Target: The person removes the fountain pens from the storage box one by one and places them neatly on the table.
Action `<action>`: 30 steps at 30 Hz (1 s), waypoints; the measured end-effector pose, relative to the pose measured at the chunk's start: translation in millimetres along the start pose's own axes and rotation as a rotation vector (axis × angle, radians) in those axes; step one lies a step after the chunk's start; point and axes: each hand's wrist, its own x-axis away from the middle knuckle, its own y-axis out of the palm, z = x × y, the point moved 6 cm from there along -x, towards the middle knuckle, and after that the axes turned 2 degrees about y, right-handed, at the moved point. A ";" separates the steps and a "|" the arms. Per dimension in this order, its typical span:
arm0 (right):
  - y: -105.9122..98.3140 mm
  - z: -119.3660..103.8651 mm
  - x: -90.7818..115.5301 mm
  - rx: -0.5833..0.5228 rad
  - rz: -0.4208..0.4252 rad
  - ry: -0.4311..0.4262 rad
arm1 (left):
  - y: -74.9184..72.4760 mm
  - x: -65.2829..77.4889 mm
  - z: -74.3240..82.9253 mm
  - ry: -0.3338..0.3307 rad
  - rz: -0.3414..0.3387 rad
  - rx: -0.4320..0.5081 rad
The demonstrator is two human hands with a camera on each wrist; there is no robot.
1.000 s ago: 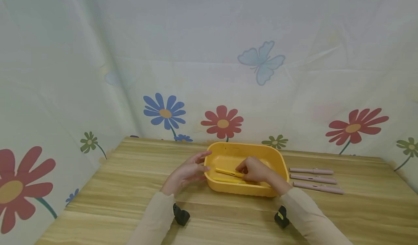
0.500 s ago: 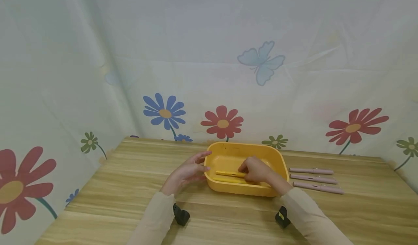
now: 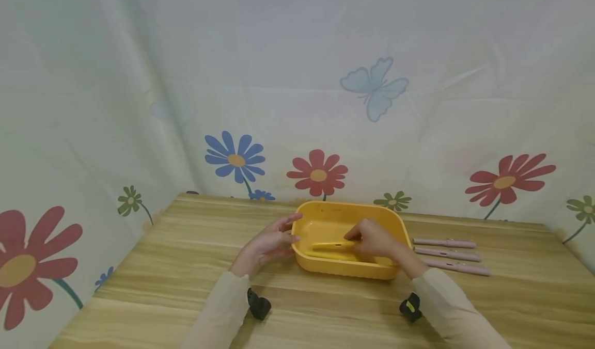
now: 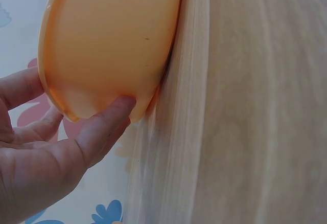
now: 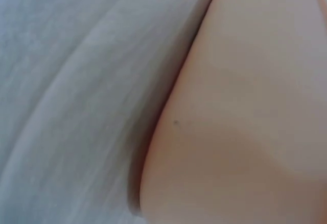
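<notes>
In the head view, my right hand reaches into a yellow plastic basin, thumb and fingers pinching a yellow pen near its right end. Another yellow pen lies along the basin's near side, its right part hidden by shadow and the hand. My left hand rests its fairly straight, spread fingers against the basin's left end. From the left wrist, the thumb touches the outer wall while other fingers sit at the rim. The right wrist view has only the basin's outer wall and the tabletop; no hand shows there.
Right of the basin lie three pink pens in a row: a far one, a middle one and a near one. All stand on a wood-grain table. A flowered cloth hangs behind it.
The pen in my right hand first levelled out lower in the basin. Since then my right hand and forearm have shifted rightward with it. My left hand stays at the basin.
</notes>
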 end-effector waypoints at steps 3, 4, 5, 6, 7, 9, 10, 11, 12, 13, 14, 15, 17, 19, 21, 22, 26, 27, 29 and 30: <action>-3.7 -1.0 3.3 0.000 -0.004 0.006 | 0.2 0.2 0.7 0.006 -0.009 -0.003; -5.0 -1.6 4.3 -0.001 -0.004 0.006 | 0.3 0.3 0.9 0.007 -0.011 -0.004; -6.3 -2.2 5.3 -0.003 -0.004 0.006 | 0.3 0.4 1.0 0.009 -0.012 -0.005; -7.9 -2.9 6.6 -0.007 -0.001 0.009 | 0.4 0.7 1.3 0.009 -0.013 -0.005; -9.2 -3.5 7.7 -0.012 0.001 0.009 | 0.6 0.8 1.2 0.007 -0.012 -0.003; -12.4 -4.4 9.6 -0.013 0.013 0.001 | 0.8 1.1 1.5 0.005 -0.011 -0.003; -13.7 -4.3 10.6 -0.017 0.017 0.003 | 1.0 1.1 1.5 0.008 -0.011 -0.007; -15.1 -4.3 11.6 -0.021 0.020 0.003 | 1.0 1.2 1.4 0.005 -0.008 -0.006; -16.5 -4.2 12.6 -0.025 0.024 0.004 | 1.0 1.1 1.3 0.005 -0.005 -0.007; -17.6 -3.9 13.5 -0.026 0.025 0.003 | 1.0 0.9 1.1 0.003 -0.003 -0.006; -18.8 -3.5 14.4 -0.026 0.028 0.002 | 0.9 0.6 0.7 0.004 -0.001 -0.007; -20.0 -3.4 15.3 -0.024 0.029 -0.001 | 0.7 0.4 0.2 0.001 0.004 -0.006; -22.9 -3.3 17.0 -0.027 0.034 0.001 | 0.0 0.3 0.4 0.002 0.007 -0.005; -25.9 -3.7 18.8 -0.024 0.042 -0.001 | -0.3 0.0 0.5 0.004 0.005 -0.006; -29.2 -4.5 21.0 -0.020 0.054 -0.001 | -0.4 0.1 0.6 0.005 0.004 -0.009; -30.8 -4.9 22.0 -0.021 0.060 0.001 | -0.5 0.0 0.4 0.007 0.003 -0.010; -36.0 -6.4 27.4 -0.037 0.083 0.000 | -0.9 -0.4 -0.3 0.008 0.007 -0.017; -37.3 -6.5 28.9 -0.039 0.089 0.000 | -1.0 -0.8 -0.7 0.008 0.007 -0.017; -39.8 -6.1 32.3 -0.040 0.097 0.003 | -1.3 -1.2 -0.9 0.011 0.008 -0.021; -41.0 -5.7 33.9 -0.035 0.103 0.007 | -1.4 -1.4 -1.1 0.012 0.009 -0.023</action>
